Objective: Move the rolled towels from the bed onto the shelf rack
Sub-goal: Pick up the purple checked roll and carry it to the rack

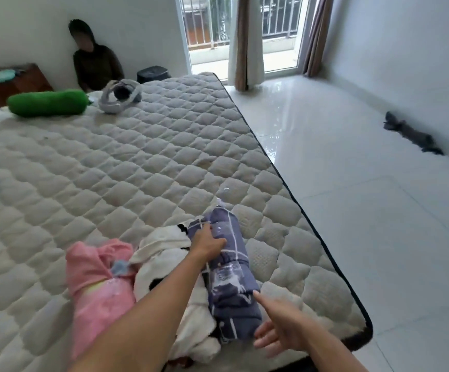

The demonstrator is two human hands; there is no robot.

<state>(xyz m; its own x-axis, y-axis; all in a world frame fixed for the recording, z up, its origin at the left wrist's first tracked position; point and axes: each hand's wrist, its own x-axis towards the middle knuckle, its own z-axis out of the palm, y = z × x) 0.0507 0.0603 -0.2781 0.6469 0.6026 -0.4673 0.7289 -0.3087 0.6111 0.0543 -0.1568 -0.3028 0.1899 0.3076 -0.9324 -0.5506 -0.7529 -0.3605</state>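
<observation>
Three rolled towels lie side by side near the bed's front right corner: a pink one [97, 285], a white one with black patches [164, 261] and a purple-blue checked one [231, 275]. My left hand [207, 244] reaches over the white roll and grips the far part of the checked roll, fingers curled onto it. Spread-fingered, my right hand [279, 326] hovers at the near end of the same roll, fingertips just touching or nearly touching it. No shelf rack is in view.
The quilted mattress [110, 170] ends in a dark-edged rim on the right, beside a glossy white tiled floor [365, 197]. A green bolster [47, 102], a grey headset [120, 95], a seated person [94, 63] and a wooden side table [11, 84] are at the far end.
</observation>
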